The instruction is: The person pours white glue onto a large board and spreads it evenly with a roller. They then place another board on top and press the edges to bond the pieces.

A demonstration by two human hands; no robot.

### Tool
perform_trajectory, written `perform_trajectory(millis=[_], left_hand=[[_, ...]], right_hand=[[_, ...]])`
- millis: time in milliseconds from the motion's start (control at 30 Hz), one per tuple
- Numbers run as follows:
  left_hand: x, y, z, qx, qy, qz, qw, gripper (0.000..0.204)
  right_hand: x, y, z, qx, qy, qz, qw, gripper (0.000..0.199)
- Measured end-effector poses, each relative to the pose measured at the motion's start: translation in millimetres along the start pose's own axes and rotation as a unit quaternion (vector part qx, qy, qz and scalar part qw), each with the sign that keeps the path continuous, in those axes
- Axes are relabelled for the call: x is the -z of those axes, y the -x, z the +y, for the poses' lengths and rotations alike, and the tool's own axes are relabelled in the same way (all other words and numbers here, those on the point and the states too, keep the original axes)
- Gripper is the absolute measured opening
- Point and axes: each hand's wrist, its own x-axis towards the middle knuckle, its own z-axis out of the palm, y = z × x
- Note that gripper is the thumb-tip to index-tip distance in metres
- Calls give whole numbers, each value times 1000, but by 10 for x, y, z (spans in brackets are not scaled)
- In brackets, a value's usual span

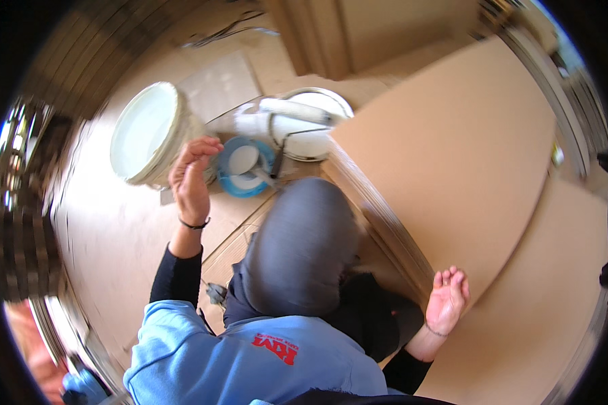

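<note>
My left hand [194, 179] is raised with fingers loosely bent, holding nothing. Just beyond it stands a large white bucket [145, 135], its round top pale and its side smeared. Right of that hand, on the floor, is a blue round tub [242, 183] with a white scoop-like thing [243, 160] in it, blurred. A paint roller [296, 111] with a white sleeve lies over a white round lid or pail [311, 145]. My right hand [447, 300], palm up with slightly curled fingers, is empty beside the edge of a stack of brown boards [446, 155].
The board stack fills the right side, with another brown board [540, 297] lower beside it. A brown wooden panel or box [385, 34] stands at the far side. Cables [230, 30] lie on the floor at the far left. My bent knee [304, 243] is between my arms.
</note>
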Motion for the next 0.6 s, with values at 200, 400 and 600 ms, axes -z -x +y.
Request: perform_trajectory(millis=[200, 400, 600], left_hand=[[655, 899, -1037, 358, 25, 149, 921, 21], [728, 1538, -1929, 518, -15, 111, 848, 25], [742, 1766, -2670, 667, 58, 209, 713, 54]], right_hand=[[-281, -315, 62, -71, 81, 24, 994, 23], [-794, -708, 229, -89, 195, -6, 977, 23], [-1143, -890, 582, -132, 271, -38, 953, 19]])
